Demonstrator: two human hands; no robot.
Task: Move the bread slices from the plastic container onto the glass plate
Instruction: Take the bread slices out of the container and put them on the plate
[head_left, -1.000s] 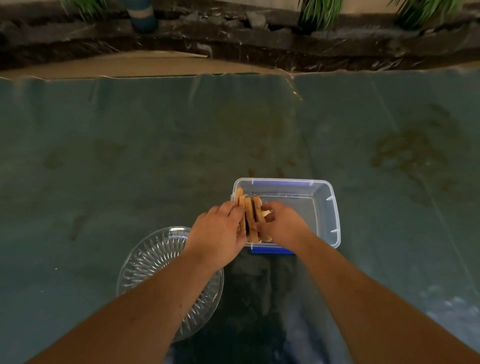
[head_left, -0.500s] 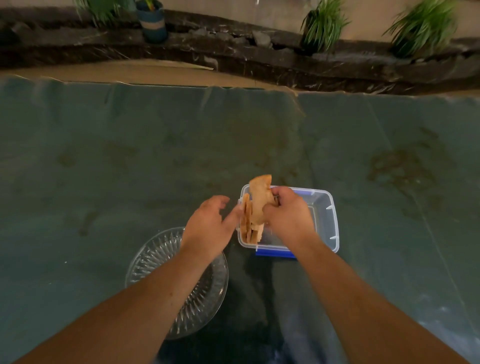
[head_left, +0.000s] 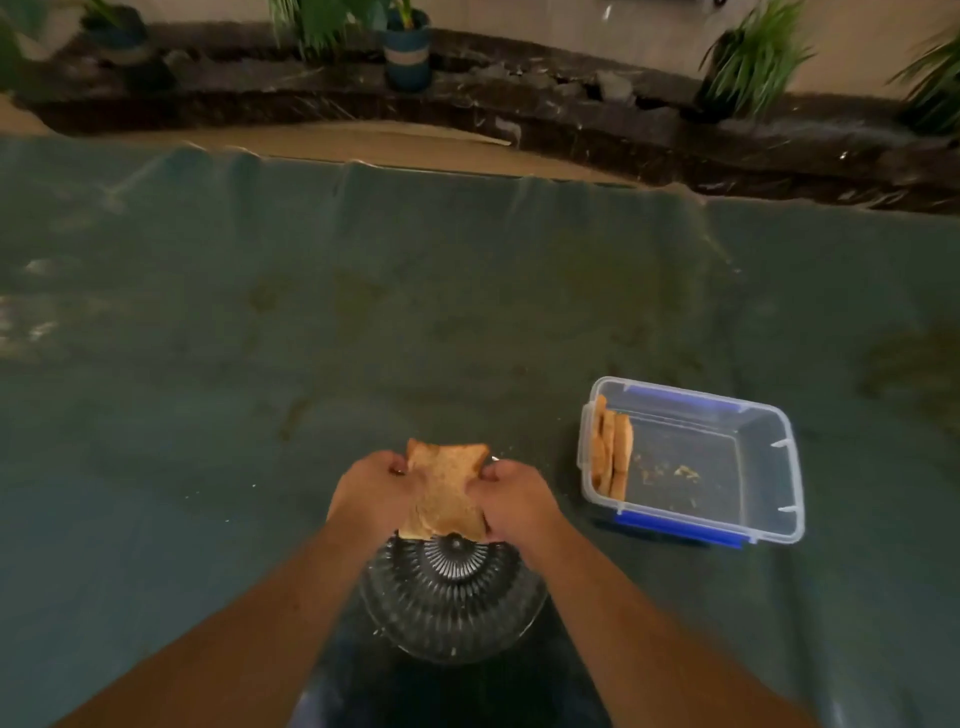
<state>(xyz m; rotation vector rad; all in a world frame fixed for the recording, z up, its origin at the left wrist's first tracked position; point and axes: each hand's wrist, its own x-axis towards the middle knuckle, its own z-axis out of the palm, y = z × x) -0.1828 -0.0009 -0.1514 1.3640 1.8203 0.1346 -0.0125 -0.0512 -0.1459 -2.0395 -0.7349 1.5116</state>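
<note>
A brown bread slice (head_left: 445, 488) is held flat between both hands, over the far half of the ribbed glass plate (head_left: 452, 603). My left hand (head_left: 371, 491) grips its left edge and my right hand (head_left: 514, 501) grips its right edge. The near half of the plate shows bare. To the right stands the clear plastic container (head_left: 769, 467) with blue clips. Several bread slices (head_left: 613, 452) stand on edge against its left wall, and crumbs lie on its floor.
Everything rests on a green-grey sheet (head_left: 260, 364) with faint stains, spread over the ground. Beyond its far edge run a dark stone border (head_left: 571, 119) and potted plants (head_left: 408, 47).
My right hand lifted one slice out of the container and carried it left over the plate. My left hand joined it on the slice. The view shifted, so the container now sits further right.
</note>
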